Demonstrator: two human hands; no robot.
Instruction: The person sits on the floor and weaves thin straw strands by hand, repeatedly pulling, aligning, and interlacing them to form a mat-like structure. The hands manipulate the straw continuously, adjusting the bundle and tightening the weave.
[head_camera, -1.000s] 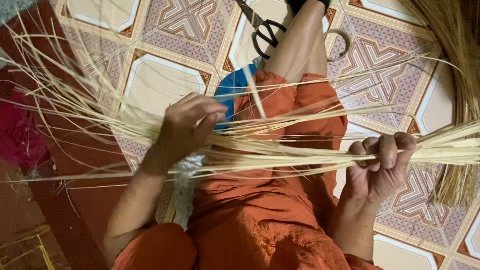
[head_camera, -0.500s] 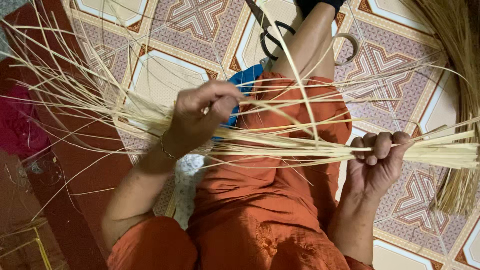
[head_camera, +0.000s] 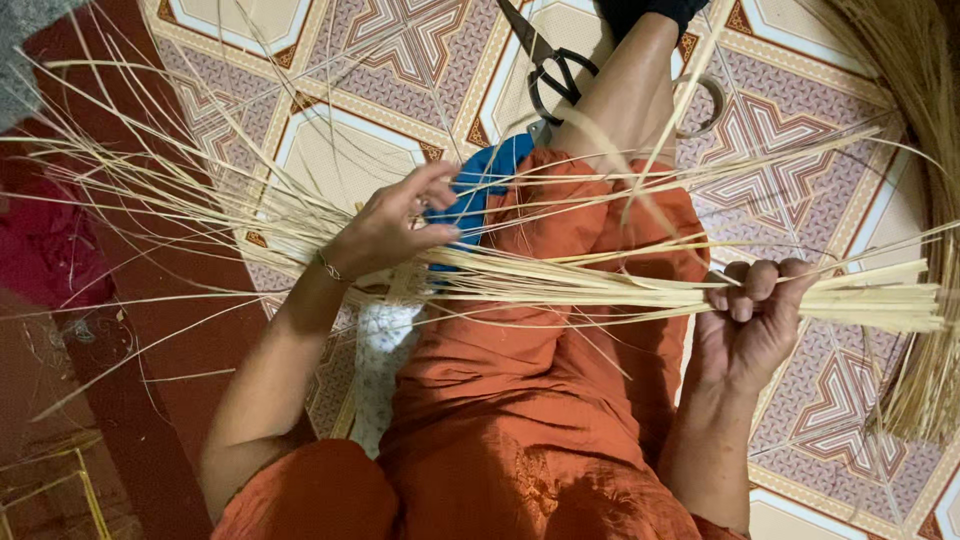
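Sitting on a patterned tile floor (head_camera: 400, 60), geometric maroon and cream tiles, orange trousers (head_camera: 540, 400) filling the middle of the view. Holding a bundle of pale straw strands (head_camera: 600, 285) across the lap, running from 9 o'clock over to 3 o'clock. Right hand (head_camera: 750, 320) at about 4 o'clock, grip pressed together tight around the thick end of the bundle, cut ends sticking out past the fist. Left hand (head_camera: 390, 225) at about 10 o'clock from the lap, grip half spread, fingertips picking at the loose strands where they're fanning out toward the left edge. Lying up at 12 o'clock on the floor: black-handled scissors (head_camera: 550, 70), just beside the bare shin. Peeking out under the left hand: something blue (head_camera: 480, 190). Hanging down the right edge at 3 o'clock: a bigger sheaf of straw (head_camera: 920, 200).
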